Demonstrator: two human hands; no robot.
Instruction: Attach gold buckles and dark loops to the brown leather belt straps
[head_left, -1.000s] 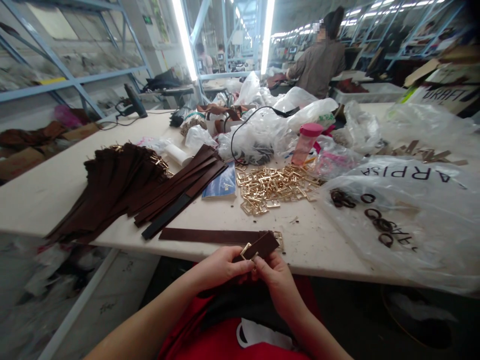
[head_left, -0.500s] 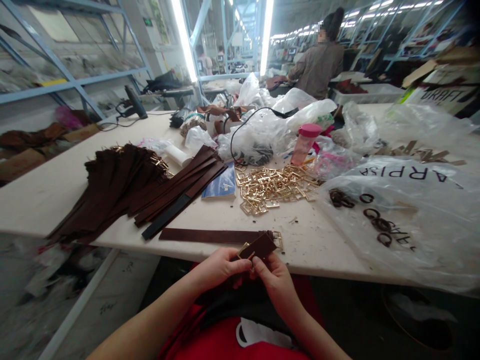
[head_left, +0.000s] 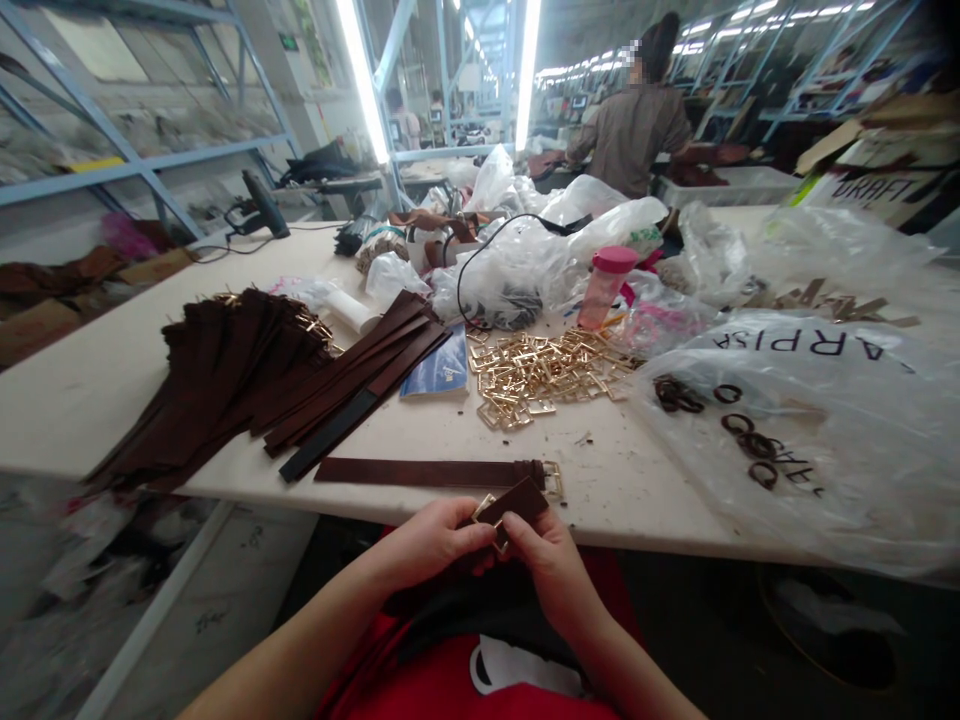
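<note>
At the table's near edge, my left hand [head_left: 433, 540] and my right hand [head_left: 546, 562] pinch the end of a dark brown leather strap [head_left: 517, 499] with a gold buckle [head_left: 487, 508] on it. The rest of that strap drops out of sight toward my lap. Just beyond my fingers a finished brown belt [head_left: 427, 472] with its own gold buckle lies flat on the white table [head_left: 90, 380]. A heap of loose gold buckles [head_left: 536, 370] sits further back in the middle.
A fanned stack of brown straps [head_left: 255, 375] covers the left of the table. A large clear plastic bag [head_left: 817, 420] with dark leather loops lies right. A pink bottle [head_left: 609, 285], bags, a black cable and a blue booklet [head_left: 442, 368] lie behind. A person [head_left: 634, 125] works beyond.
My hands with the strap end and buckle have shifted slightly; the fingers have closed tighter around the buckle. Everything on the table stays put.
</note>
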